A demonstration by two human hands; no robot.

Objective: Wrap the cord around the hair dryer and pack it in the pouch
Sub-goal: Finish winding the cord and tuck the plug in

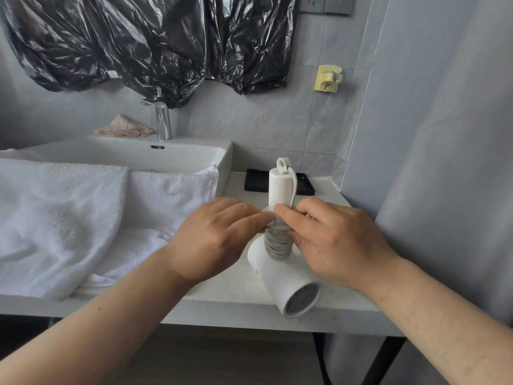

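Coiling grey cord (277,244) around dryer handle (279,187)

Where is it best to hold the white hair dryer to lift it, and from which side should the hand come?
Probably the bare upper part of the handle, from the left. The hair dryer rests on its barrel on the counter with the handle upright; cord coils cover the lower handle and a cord run lies along its right side. Both hands, left hand and right hand, pinch the cord there.
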